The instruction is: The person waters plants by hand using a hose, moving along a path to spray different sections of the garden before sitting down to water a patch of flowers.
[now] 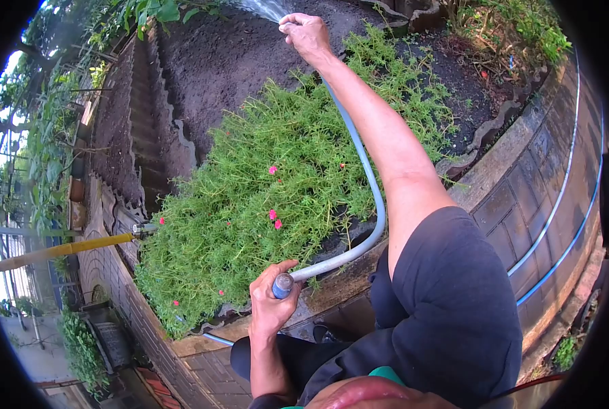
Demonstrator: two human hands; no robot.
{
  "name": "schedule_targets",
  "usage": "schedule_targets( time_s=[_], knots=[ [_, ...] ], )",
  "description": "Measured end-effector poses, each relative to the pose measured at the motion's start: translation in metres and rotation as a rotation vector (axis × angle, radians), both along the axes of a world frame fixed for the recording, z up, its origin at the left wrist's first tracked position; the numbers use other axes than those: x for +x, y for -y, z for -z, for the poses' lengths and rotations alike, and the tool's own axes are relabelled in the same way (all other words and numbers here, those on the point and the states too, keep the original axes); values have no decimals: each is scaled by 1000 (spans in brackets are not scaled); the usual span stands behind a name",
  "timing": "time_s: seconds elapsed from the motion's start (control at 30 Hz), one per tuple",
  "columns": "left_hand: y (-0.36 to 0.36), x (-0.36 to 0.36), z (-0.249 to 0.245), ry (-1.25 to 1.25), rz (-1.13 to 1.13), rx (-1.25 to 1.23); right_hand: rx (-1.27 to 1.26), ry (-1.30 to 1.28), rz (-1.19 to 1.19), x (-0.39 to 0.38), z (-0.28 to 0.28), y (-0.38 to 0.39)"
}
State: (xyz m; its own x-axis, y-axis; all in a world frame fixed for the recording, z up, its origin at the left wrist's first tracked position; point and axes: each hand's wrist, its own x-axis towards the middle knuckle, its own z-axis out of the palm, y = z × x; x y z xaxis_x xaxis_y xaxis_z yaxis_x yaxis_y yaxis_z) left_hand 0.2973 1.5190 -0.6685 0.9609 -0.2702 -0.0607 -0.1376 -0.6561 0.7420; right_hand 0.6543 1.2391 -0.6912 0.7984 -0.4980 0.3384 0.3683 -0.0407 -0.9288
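My right hand [307,35] is stretched far forward over bare soil, its fingers closed around the outlet end of a grey-blue garden hose [371,180]. A spray of water [260,8] fans out from those fingertips. From there the hose runs down below my right arm and curves back to my left hand [272,303]. That hand is wrapped around the hose near a round, blue-sided end [283,285]; how this piece joins the hose is hidden. Both hands are above a bed of low green plants [250,198] with small pink flowers.
Dark soil [202,68] lies beyond the plants, with wavy edging strips [175,116]. A yellow pole [59,253] reaches in from the left. Two thin hoses, one pale [556,201] and one blue [586,221], cross the paved path [516,198] on the right.
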Motion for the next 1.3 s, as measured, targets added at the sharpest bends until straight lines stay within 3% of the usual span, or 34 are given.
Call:
schedule_targets(
  time_s=[0.6, 1.3],
  knots=[
    [0, 4, -2, 27, 16, 20, -1, -14, -87, 11, 3, -3],
    [-2, 9, -7, 24, -154, -70, -15, -167, -87, 2, -5, 7]
  ],
)
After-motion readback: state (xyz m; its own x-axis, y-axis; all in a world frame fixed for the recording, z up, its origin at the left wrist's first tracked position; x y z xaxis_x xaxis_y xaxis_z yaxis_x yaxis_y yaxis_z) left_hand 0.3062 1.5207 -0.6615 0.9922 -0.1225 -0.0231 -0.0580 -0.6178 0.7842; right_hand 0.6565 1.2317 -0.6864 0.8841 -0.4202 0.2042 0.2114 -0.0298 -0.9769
